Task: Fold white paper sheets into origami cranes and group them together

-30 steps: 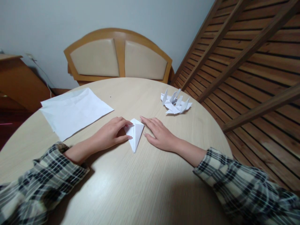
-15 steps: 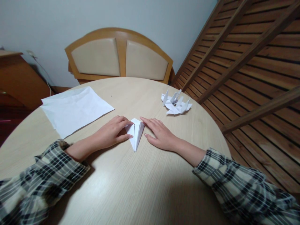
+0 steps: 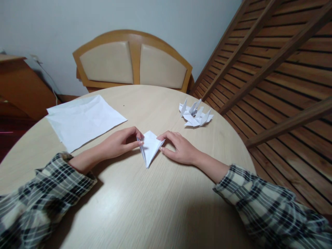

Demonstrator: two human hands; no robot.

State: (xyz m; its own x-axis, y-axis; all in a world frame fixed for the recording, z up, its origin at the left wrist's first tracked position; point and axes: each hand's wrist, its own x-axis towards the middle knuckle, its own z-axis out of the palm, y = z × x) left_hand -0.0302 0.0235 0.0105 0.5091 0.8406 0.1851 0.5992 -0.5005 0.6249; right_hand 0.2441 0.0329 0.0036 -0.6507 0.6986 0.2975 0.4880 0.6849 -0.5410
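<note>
A white folded paper point(image 3: 149, 147), kite-shaped with its long point toward me, lies in the middle of the table. My left hand point(image 3: 123, 140) pinches its left corner flap between thumb and index finger. On the other side, my right hand point(image 3: 179, 147) has thumb and index finger closed at the right corner flap. Both side flaps stand out from the centre, and the paper's flat middle shows between my hands. Its underside is hidden.
White paper sheets point(image 3: 85, 121) lie at the left of the round wooden table point(image 3: 145, 207). Several folded paper cranes point(image 3: 195, 116) are clustered at the back right. A padded chair point(image 3: 133, 58) stands behind the table, and a slatted wooden partition point(image 3: 272, 97) rises on the right.
The folded paper's side flaps have swung outward, making it look wider. My left hand moved slightly left with its flap, and my right fingers bent and closed on the right corner.
</note>
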